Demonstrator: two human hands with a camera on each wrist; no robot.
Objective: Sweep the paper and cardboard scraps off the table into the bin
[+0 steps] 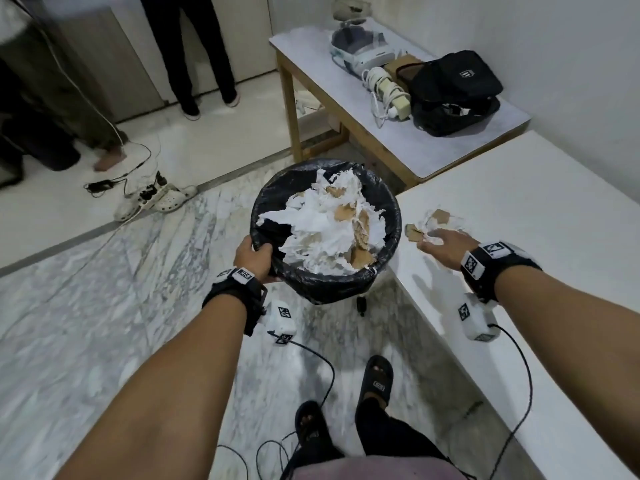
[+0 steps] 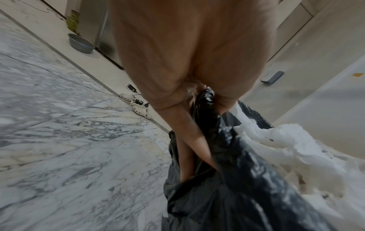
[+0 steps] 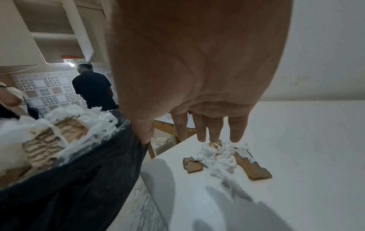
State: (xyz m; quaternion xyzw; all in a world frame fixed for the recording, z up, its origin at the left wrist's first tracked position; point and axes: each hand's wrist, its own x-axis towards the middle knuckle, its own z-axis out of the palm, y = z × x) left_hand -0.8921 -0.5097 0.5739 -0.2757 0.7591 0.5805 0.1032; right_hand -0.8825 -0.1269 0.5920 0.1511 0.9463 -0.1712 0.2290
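A round bin (image 1: 391, 216) lined with a black bag is held off the floor against the white table's (image 1: 540, 216) left edge, heaped with white paper and brown cardboard. My left hand (image 1: 254, 259) grips its near rim, thumb inside; the left wrist view shows my left hand (image 2: 195, 150) curled round the black bag (image 2: 247, 187). A small pile of paper and cardboard scraps (image 1: 434, 221) lies near the table corner. My right hand (image 1: 441, 244) hovers open over the scraps (image 3: 223, 157), my right hand's (image 3: 199, 136) fingers straight and spread just behind them.
A second table (image 1: 467, 150) at the back carries a black bag (image 1: 453, 91), a power strip (image 1: 391, 95) and a device. Two people stand at the back left. Cables, a power strip and white clogs (image 1: 166, 200) lie on the marble floor. My sandalled feet stand below.
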